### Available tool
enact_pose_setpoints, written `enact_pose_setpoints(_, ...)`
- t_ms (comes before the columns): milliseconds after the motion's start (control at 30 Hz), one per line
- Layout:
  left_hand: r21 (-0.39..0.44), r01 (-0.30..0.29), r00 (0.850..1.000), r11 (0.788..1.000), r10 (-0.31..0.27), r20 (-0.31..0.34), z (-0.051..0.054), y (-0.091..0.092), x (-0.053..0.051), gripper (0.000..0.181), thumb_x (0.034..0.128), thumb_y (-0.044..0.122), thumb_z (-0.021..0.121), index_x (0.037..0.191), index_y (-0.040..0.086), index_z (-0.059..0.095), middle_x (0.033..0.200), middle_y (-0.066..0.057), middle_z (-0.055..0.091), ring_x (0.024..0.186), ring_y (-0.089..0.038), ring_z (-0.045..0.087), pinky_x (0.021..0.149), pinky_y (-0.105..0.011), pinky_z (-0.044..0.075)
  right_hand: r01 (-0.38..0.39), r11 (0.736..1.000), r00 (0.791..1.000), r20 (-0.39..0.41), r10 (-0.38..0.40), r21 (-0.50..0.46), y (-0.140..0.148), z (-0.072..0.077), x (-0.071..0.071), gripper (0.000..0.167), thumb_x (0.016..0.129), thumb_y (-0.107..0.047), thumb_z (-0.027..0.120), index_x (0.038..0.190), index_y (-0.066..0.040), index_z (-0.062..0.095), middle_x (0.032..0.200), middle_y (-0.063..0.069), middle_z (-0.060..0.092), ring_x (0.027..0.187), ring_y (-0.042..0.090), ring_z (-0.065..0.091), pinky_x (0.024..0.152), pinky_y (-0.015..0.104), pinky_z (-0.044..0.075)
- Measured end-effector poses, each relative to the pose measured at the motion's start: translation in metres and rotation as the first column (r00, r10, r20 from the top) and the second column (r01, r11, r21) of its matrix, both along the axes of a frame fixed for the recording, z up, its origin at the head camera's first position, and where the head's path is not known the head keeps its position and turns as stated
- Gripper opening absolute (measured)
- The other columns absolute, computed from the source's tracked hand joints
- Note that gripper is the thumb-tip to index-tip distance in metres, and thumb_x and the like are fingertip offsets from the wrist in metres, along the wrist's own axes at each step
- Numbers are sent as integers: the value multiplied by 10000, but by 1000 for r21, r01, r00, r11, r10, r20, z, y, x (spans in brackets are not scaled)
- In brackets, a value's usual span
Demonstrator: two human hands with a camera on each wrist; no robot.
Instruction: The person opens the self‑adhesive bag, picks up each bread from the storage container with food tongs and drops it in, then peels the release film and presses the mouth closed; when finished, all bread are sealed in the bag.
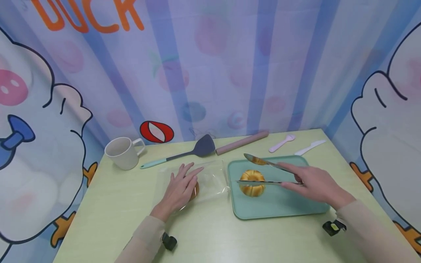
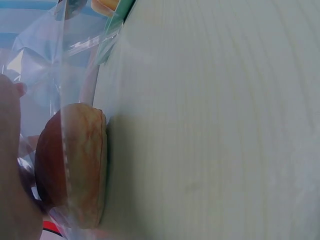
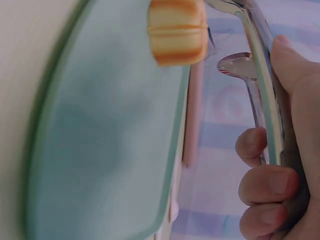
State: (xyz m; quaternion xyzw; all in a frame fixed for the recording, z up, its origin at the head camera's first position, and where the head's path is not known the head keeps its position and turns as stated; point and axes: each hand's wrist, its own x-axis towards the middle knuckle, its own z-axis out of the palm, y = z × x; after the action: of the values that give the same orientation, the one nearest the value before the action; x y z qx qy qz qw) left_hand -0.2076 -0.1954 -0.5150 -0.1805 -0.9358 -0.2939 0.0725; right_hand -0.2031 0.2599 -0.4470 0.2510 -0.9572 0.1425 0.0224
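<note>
My right hand (image 1: 317, 184) grips a pair of metal tongs (image 3: 272, 115), whose arms are spread apart. One tong tip crosses above a golden ring-shaped bread (image 1: 252, 193), and the other reaches past its far side. That bread sits on the left part of a green tray (image 1: 279, 210). Over a clear plastic bag (image 1: 213, 182), my left hand (image 1: 179, 191) lies with its fingers spread. Under it is a round brown bun (image 2: 82, 165), seen through the plastic in the left wrist view. The hand covers most of the bun in the head view.
A white mug (image 1: 122, 155) stands at the back left. Along the back lie a spatula (image 1: 204, 146), a pink rolling pin (image 1: 242, 142), a small lilac spoon (image 1: 281, 143) and a pale plastic knife (image 1: 310, 147). Behind the table (image 1: 204, 241) hangs a printed curtain (image 1: 223, 73).
</note>
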Motion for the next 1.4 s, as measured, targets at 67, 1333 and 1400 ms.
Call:
enact_pose_setpoints(67, 2, 1, 1000, 1000, -1, 9, 1, 0, 0, 435, 1144, 366, 366, 1534, 338, 557, 1678, -89, 382, 1570, -477, 236, 1156, -827, 134, 7, 1000, 1000, -3, -7, -4, 6, -2, 2, 669, 981, -591, 667, 1551, -270, 526, 583, -139, 381, 489, 35, 259, 481, 253, 246)
enact_pose_setpoints(1333, 9, 1, 999, 1000, -1, 34, 4, -1, 2, 430, 1143, 356, 376, 1527, 323, 568, 1679, -125, 373, 1576, -482, 215, 1135, -855, 60, 23, 998, 996, 83, -18, -56, 33, -43, 22, 556, 1004, -538, 662, 1478, -255, 584, 553, -166, 378, 464, 12, 256, 458, 238, 270)
enact_pose_setpoints(1400, 8, 4, 999, 1000, -4, 35, 4, 0, 2, 431, 1144, 358, 374, 1530, 330, 562, 1679, -126, 371, 1577, -479, 213, 1136, -854, 60, 20, 998, 996, 86, -15, -61, 33, -44, 22, 566, 1003, -537, 665, 1483, -247, 581, 552, -169, 377, 466, 8, 256, 460, 236, 271)
